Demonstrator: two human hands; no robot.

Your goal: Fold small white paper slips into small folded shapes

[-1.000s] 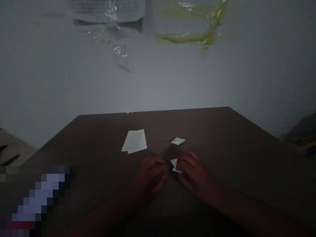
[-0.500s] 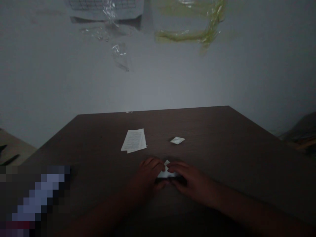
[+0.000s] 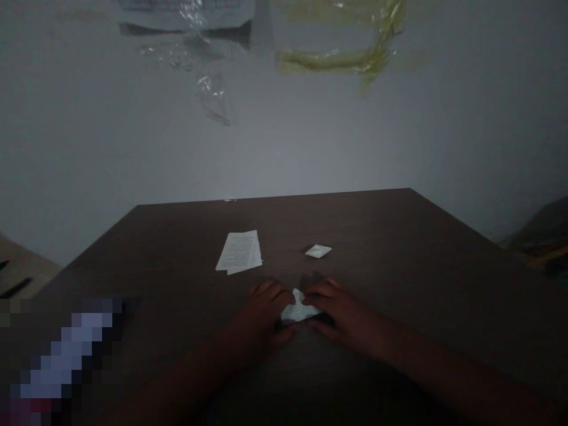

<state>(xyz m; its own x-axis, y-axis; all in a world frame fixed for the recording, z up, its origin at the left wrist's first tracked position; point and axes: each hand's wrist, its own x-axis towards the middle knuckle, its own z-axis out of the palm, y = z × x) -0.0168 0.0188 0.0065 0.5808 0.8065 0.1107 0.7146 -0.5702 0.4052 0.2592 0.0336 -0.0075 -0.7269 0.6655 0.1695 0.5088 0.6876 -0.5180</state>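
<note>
A small folded piece of printed paper [image 3: 298,312] lies between my hands near the middle of the dark wooden table [image 3: 377,236]. My left hand [image 3: 268,310] grips its left side, fingertips on top and thumb at the near edge. On the other side my right hand [image 3: 333,310] has its fingers on the paper's right part, with the thumb stretched below. The paper comes to a point at its far end. Beyond the right hand sits a folded paper boat [image 3: 318,251]. Printed paper sheets [image 3: 239,251] lie overlapped at the far left of my hands.
A pale wall [image 3: 310,136] rises behind the table, with clear tape [image 3: 210,89] and yellowish tape [image 3: 328,61] stuck on it. A pixelated, bluish object [image 3: 66,355] is at the lower left. A tiny white scrap [image 3: 230,200] lies at the table's back edge.
The paper between my hands has tilted, and more of its printed face shows. My right thumb has moved slightly away from the left one. The boat and sheets stay put.
</note>
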